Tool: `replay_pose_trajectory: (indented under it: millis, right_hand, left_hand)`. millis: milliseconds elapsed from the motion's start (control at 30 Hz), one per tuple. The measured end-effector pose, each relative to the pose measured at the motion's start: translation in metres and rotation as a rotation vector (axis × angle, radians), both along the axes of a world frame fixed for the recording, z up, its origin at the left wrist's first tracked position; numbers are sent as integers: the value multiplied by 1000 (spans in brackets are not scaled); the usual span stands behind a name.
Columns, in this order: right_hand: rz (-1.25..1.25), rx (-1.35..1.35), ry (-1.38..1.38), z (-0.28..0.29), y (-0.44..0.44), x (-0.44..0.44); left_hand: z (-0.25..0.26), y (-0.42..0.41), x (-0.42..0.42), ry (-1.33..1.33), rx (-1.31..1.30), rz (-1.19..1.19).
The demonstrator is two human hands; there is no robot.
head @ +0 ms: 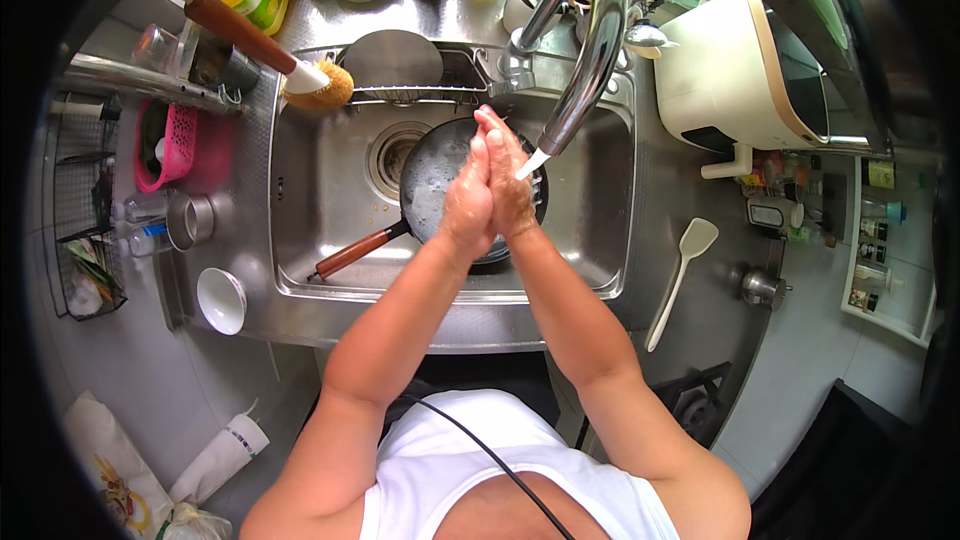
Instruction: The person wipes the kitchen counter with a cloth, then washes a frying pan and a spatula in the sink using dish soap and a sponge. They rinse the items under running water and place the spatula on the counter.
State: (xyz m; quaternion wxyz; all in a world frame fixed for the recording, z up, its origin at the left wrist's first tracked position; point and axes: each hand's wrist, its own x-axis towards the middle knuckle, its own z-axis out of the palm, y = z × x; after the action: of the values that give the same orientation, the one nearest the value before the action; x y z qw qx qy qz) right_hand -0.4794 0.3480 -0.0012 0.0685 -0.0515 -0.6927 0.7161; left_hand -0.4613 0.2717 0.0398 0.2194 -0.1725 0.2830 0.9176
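Over a steel sink, my left hand and my right hand press palm to palm, wet and holding nothing. Their fingers extend away from me. A water stream from the curved chrome faucet meets my right hand. Beneath both hands lies a dark frying pan with foamy water in it; my hands and forearms cover part of it. Its wooden handle points to the sink's near left corner. The drain shows left of the pan.
A wooden-handled brush hangs at the upper left, before a wire rack holding a round grey disc. A white bowl sits left of the sink. On the right are a spatula and a cream-coloured appliance. Bottles line the back.
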Motion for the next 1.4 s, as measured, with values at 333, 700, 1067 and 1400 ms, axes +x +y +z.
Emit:
replay_pose_trajectory:
  millis: [333,700,1067,1400]
  right_hand:
    - [-361,-801,-187,38,12,47]
    - [71,-1108,-610,-9,35,4]
    - [-154,-58,-55,7,-11,-23]
    - [-29,-443,-19,17,-3,67]
  left_hand:
    - [-16,27,-50,520,-1199,-70]
    - [-46,26,-7,751,-1077,-132]
    - [-14,-3,13,222,-130,36]
    - [-42,0,-35,-304,-66,33]
